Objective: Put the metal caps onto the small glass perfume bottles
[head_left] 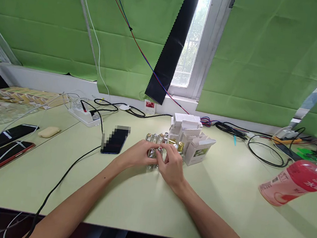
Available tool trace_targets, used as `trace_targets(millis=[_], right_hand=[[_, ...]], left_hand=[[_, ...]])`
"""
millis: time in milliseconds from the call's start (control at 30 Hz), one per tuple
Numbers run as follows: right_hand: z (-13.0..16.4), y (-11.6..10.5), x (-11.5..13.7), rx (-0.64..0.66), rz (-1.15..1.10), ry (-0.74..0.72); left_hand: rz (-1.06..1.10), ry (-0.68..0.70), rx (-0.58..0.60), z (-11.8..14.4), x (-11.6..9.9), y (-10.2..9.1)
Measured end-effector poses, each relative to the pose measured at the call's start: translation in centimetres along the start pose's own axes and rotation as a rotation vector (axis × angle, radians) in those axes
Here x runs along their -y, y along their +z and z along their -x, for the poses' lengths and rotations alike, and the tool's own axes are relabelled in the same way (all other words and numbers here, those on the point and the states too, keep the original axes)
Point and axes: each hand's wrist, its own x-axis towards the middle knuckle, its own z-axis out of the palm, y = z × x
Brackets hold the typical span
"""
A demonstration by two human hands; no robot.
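Note:
Small clear glass bottles with shiny metallic caps stand close together near the middle of the table. My left hand (pixel 138 153) curls in from the left, its fingers reaching behind a silver-capped bottle (pixel 151 154) and its thumb at the side. From the right, my right hand (pixel 172 167) closes thumb and fingers around the neighbouring bottle (pixel 160 150). The two hands nearly meet, and the fingers partly cover both bottles. Behind them are several more bottles (pixel 155 137), some with gold caps, and a gold-capped one (pixel 180 147) stands beside the right hand.
White cartons (pixel 200 151) are stacked just behind and right of the bottles. A phone (pixel 116 141) lies to the left, with a black cable (pixel 66 175) crossing the table. More phones (pixel 2 154) lie far left. A pink drink bottle (pixel 291 184) is at the right.

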Motion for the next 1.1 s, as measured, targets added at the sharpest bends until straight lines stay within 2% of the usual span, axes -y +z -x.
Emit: trace_targets(millis=[533,833,1100], right_hand=[[-0.04,0.18,-0.33,0.027,-0.068,0.004],[-0.16,0.26,-0.48,0.058,0.080,-0.027],[-0.39,-0.01,-0.18,0.134,0.172,-0.039]], left_hand=[[0.022,0.004,-0.003,0.03,0.08,0.03],[0.022,0.001,-0.006,-0.01,0.11,0.04],[0.007,-0.008,0.008,-0.08,0.06,0.01]])
